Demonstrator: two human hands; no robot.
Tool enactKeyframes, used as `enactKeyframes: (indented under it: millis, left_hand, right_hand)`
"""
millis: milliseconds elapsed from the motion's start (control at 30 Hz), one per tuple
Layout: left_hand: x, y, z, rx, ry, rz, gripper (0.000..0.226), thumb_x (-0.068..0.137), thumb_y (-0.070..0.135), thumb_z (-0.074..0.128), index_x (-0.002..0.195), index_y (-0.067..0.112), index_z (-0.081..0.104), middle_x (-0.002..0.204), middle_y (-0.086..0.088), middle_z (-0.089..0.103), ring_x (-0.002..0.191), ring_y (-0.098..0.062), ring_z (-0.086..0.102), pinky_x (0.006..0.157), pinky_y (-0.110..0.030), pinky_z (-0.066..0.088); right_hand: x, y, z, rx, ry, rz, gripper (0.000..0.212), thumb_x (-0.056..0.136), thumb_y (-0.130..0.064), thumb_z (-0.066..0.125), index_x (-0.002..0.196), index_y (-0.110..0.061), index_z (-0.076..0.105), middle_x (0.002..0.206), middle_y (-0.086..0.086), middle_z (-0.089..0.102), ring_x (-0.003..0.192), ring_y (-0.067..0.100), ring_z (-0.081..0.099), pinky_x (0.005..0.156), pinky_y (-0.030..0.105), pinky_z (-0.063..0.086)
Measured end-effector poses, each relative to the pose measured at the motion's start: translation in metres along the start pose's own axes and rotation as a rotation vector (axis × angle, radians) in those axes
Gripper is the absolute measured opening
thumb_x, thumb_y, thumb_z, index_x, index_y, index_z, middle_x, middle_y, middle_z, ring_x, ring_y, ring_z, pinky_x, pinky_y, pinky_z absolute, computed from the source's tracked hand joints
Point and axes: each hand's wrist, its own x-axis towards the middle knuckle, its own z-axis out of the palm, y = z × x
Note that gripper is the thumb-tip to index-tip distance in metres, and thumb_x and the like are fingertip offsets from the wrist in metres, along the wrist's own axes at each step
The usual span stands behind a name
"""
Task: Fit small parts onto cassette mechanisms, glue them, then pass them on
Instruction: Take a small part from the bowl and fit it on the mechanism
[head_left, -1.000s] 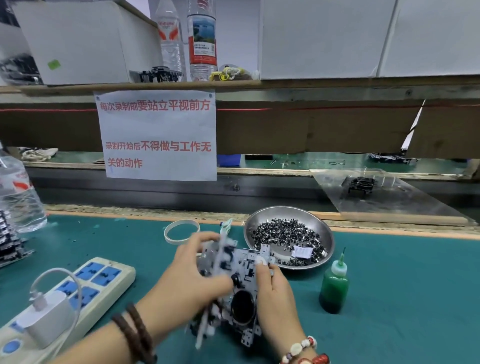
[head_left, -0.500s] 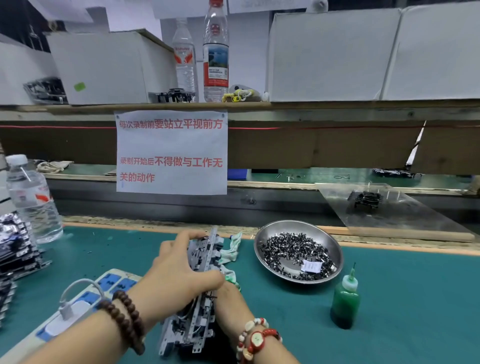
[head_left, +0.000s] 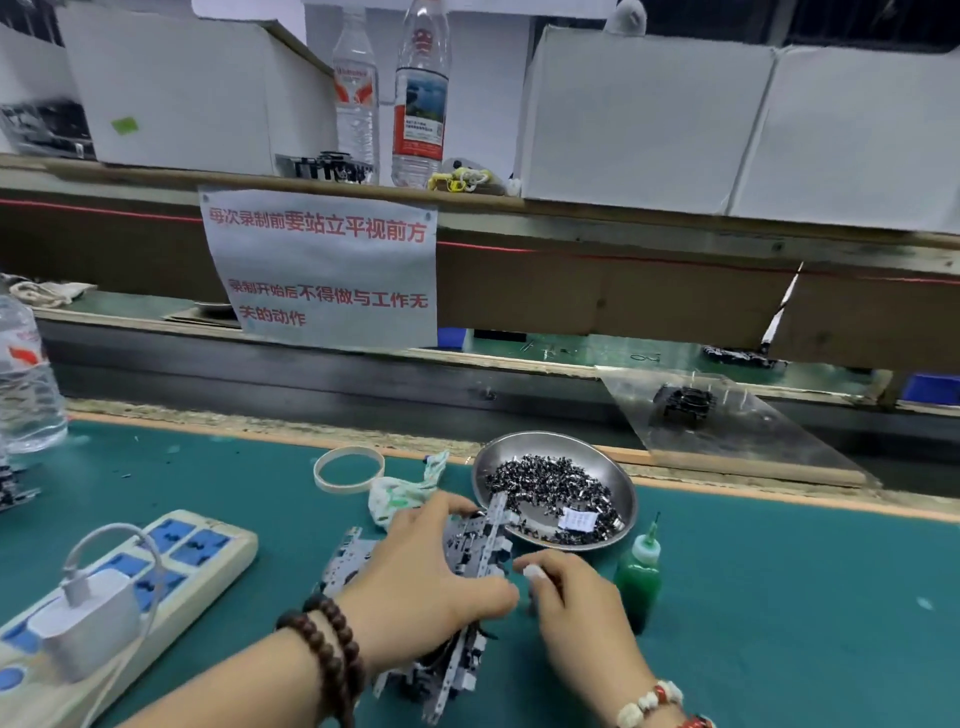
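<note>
The left hand wraps over a cassette mechanism, fingers curled across its upper edge and thumb closing against its near side, so this grip is clenched on the part; the mechanism stands tilted on its long edge on the green table, its far end reaching up to the rim of the metal dish; more mechanisms lie under and behind the wrist, toward the near table edge, and how many there are cannot be told. Just right of that grip the right hand has its fingers curled inward, a white-tipped finger nearest the mechanism; whether it pinches a small part cannot be told. The dish, beyond both grips, holds a heap of small dark parts and a white packet. The green glue bottle stands upright close beside the right hand's outer side, just before the dish's near rim; past it, further right, green table surface runs on. Left of the left grip, well apart, lies a white power strip with a charger plugged in; beyond the left grip sit a crumpled cloth and a tape ring, near the table's far wooden edge.
</note>
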Motion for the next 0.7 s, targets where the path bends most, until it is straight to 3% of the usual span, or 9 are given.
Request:
enactKeyframes:
  millis: [100, 267, 433, 567, 700]
  left_hand:
    - [0.009, 0.010, 0.030, 0.083, -0.079, -0.018, 0.069, 0.047, 0.054, 0.059, 0.110, 0.042, 0.032, 0.119, 0.010, 0.034, 0.106, -0.009, 0.043, 0.088, -0.025, 0.039]
    - [0.028, 0.011, 0.067, 0.370, -0.161, -0.088, 0.079, 0.066, 0.055, 0.067, 0.129, 0.023, 0.031, 0.142, 0.007, 0.016, 0.127, -0.028, 0.026, 0.102, -0.034, 0.033]
    - [0.039, 0.001, 0.068, 0.564, -0.235, -0.170, 0.094, 0.066, 0.076, 0.056, 0.137, 0.019, 0.029, 0.141, -0.005, 0.027, 0.128, -0.029, 0.036, 0.107, -0.039, 0.033]
    - [0.036, -0.010, 0.061, 0.609, -0.261, -0.105, 0.068, 0.078, 0.072, 0.045, 0.130, 0.028, 0.039, 0.133, -0.001, 0.032, 0.114, -0.023, 0.050, 0.097, -0.037, 0.042]
    - [0.031, -0.024, 0.065, 0.727, -0.141, -0.001, 0.054, 0.087, 0.064, 0.036, 0.129, 0.030, 0.041, 0.133, 0.001, 0.032, 0.127, -0.027, 0.025, 0.103, -0.039, 0.035]
  right_hand:
    - [-0.027, 0.013, -0.022, 0.124, 0.022, 0.061, 0.018, 0.088, -0.014, 0.058, 0.082, -0.031, 0.063, 0.069, -0.009, 0.063, 0.061, 0.001, 0.058, 0.069, 0.020, 0.051]
    - [-0.047, 0.037, -0.033, 0.237, 0.085, 0.186, 0.016, 0.084, -0.009, 0.063, 0.071, -0.018, 0.058, 0.057, -0.002, 0.066, 0.052, 0.007, 0.063, 0.054, 0.015, 0.047]
    - [-0.051, 0.041, -0.034, 0.342, 0.043, 0.259, 0.014, 0.085, -0.002, 0.060, 0.073, -0.009, 0.056, 0.053, 0.001, 0.066, 0.047, 0.010, 0.063, 0.045, 0.020, 0.049]
    - [-0.045, 0.037, -0.032, 0.343, 0.061, 0.252, 0.015, 0.086, -0.006, 0.061, 0.072, -0.012, 0.057, 0.057, 0.001, 0.066, 0.049, 0.007, 0.063, 0.045, 0.020, 0.049]
    - [-0.037, 0.030, -0.029, 0.290, 0.071, 0.177, 0.016, 0.084, -0.010, 0.065, 0.072, -0.020, 0.061, 0.061, -0.005, 0.061, 0.049, -0.001, 0.054, 0.047, 0.019, 0.049]
